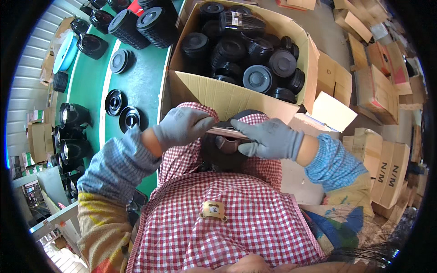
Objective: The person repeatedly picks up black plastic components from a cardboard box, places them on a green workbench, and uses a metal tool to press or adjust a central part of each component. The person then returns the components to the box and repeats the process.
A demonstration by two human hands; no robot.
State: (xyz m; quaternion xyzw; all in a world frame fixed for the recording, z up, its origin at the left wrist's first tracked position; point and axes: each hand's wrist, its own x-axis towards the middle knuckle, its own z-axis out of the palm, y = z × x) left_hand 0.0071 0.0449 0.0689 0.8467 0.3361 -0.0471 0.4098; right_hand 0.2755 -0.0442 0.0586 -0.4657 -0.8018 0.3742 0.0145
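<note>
Both of my hands wear grey gloves and meet above my lap. My left hand is closed, its thumb and fingertips pinched at the left end of a thin dark piece with a pale brownish edge. Around its right end my right hand is closed, fingers on top and thumb below. The piece is seen nearly edge-on, so its kind cannot be made out. Beneath it a glossy black rounded part rests between my knees, partly hidden by the hands and the piece.
Ahead stands an open cardboard box full of stacked black round lids. On the left, a green worktop carries lid stacks, two black rings and glossy black housings. Cardboard cartons crowd the right.
</note>
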